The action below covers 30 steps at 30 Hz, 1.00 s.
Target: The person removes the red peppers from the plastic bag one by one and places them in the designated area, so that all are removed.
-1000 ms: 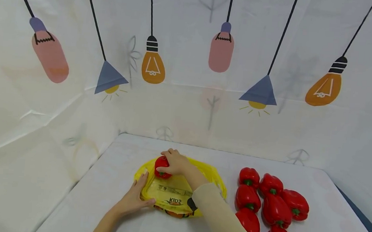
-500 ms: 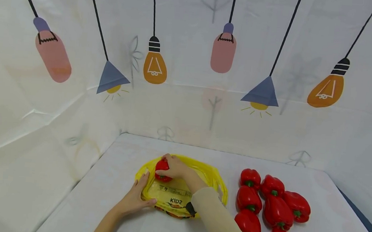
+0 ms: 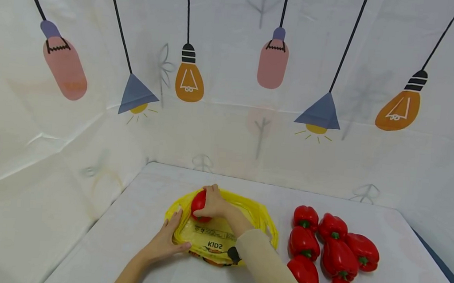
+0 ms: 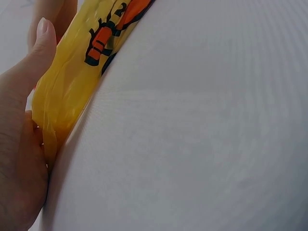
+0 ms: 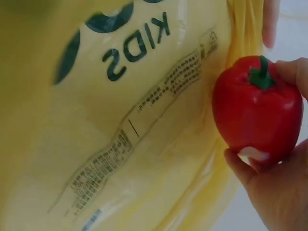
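Inside the left part of a yellow plastic bag, spread with its mouth upward on the table, is a red bell pepper. My right hand grips it, thumb on one side and fingers on the other. In the right wrist view the pepper shows its green stem, beside printed yellow plastic. My left hand rests along the bag's left rim, fingers extended and thumb apart at the front edge. The left wrist view has the thumb against the bag's side; the other fingers are mostly hidden.
On the right of the white table lies a group of several red bell peppers, close together, partly cut off by the lower frame edge. A white sheet printed with lamps hangs behind the table and along its left side.
The pepper in my right hand has turned slightly, and its green stem no longer shows in the head view. My left hand stays at the bag's rim.
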Each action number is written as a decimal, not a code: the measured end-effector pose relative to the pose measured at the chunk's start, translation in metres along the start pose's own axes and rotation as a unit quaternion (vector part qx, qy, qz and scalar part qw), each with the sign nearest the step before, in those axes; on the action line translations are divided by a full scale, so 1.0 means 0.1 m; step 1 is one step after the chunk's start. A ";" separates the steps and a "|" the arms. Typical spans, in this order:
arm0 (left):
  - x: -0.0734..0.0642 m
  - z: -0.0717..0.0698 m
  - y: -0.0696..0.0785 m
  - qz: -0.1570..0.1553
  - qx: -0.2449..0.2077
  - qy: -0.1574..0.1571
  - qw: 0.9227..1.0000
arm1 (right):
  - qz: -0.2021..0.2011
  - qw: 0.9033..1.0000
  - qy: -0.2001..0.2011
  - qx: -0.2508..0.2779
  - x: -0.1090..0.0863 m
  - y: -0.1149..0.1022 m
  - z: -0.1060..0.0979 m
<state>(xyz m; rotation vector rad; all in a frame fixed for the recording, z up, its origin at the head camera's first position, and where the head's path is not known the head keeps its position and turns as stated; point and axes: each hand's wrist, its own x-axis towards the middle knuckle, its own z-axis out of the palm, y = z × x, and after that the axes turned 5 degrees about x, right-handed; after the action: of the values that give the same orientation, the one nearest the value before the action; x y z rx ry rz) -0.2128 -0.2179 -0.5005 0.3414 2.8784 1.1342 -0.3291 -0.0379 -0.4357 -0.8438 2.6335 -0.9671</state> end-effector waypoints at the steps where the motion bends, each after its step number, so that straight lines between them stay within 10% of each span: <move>1: 0.00 0.00 0.00 -0.001 0.000 0.001 1.000 | -0.012 1.000 0.015 0.000 0.00 0.01 -0.02; 7: 0.02 0.02 0.03 -0.012 -0.001 0.001 1.000 | -0.122 0.988 0.089 -0.033 -0.03 -0.08 -0.28; 15: 0.01 -0.01 0.09 -0.019 0.001 0.002 1.000 | -0.280 0.944 0.163 -0.068 -0.33 -0.36 -0.71; 30: 0.02 -0.01 -0.01 -0.012 0.007 -0.004 1.000 | -0.328 0.929 0.173 -0.017 -0.77 -0.44 -1.02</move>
<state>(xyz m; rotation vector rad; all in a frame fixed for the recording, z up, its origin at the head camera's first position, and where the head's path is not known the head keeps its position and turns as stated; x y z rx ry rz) -0.2149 -0.2186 -0.5004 0.3098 2.8762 1.1083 -0.2858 0.0330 -0.3297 -1.7800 2.6839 -1.3216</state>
